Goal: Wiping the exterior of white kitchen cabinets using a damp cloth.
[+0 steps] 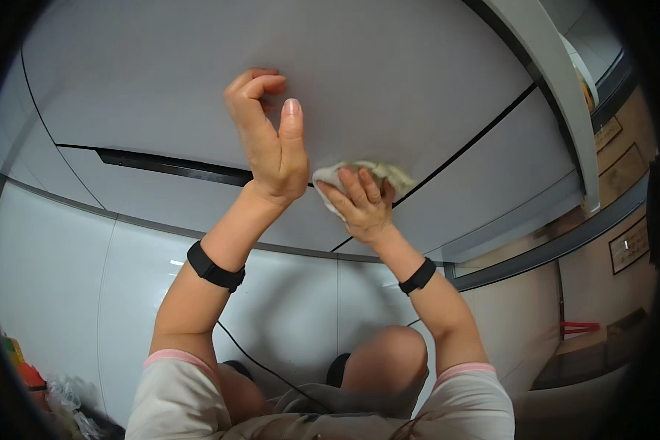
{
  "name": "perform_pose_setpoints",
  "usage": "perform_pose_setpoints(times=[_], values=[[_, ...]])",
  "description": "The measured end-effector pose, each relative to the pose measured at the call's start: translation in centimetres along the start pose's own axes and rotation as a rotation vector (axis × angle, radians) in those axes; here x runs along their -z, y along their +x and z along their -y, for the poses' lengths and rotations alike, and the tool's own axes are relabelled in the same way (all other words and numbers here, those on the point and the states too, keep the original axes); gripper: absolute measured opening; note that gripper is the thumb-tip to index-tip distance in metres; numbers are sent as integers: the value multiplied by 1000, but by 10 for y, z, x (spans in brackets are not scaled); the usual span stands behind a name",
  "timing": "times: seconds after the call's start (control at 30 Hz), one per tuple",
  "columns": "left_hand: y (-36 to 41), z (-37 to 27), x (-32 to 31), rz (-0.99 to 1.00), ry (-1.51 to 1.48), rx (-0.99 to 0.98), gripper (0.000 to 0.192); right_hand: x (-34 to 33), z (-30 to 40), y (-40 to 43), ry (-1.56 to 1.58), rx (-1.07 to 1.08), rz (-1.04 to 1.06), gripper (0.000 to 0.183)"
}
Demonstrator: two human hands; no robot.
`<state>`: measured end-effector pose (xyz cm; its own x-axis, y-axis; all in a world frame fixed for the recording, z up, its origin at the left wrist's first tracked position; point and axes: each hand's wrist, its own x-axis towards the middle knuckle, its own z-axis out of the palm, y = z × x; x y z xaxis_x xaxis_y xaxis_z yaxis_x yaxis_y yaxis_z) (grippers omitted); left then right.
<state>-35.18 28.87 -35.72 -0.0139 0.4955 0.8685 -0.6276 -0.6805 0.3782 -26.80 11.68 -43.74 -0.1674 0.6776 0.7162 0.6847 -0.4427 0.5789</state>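
Observation:
A pale, crumpled cloth (pixel 330 204) lies under my right hand (pixel 366 201), pressed flat against a grey cabinet front (pixel 363 82). The cloth's greenish-yellow edge shows past my fingers, close to the dark gap between two panels. To the left, my left hand (pixel 272 137) is raised in front of the same panel with thumb apart and fingers loosely bent. It holds nothing, and whether it touches the panel I cannot tell. Left of that wrist runs a black recessed handle (pixel 176 166) along the panel's lower edge.
White floor tiles (pixel 49 258) lie below the cabinet, with a thin black cable (pixel 253 360) across them near my knees. Plastic bags (pixel 69 399) and a red item (pixel 31 377) sit at lower left. A dark door track (pixel 550 253) runs along the right.

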Motion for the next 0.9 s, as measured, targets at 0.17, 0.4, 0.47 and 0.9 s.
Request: perform_pose_setpoints(times=[0.17, 0.4, 0.47, 0.9], values=[[-3, 4, 4, -16, 6, 1, 24, 16, -38, -3, -36, 69, 4, 37], [-3, 6, -4, -40, -47, 40, 24, 66, -138, 89, -102, -32, -166, 38], [2, 1, -5, -49, -72, 54, 24, 77, -172, 121, -62, 54, -328, 44], [11, 26, 11, -48, 126, -320, 22, 10, -41, -16, 55, -212, -131, 37]])
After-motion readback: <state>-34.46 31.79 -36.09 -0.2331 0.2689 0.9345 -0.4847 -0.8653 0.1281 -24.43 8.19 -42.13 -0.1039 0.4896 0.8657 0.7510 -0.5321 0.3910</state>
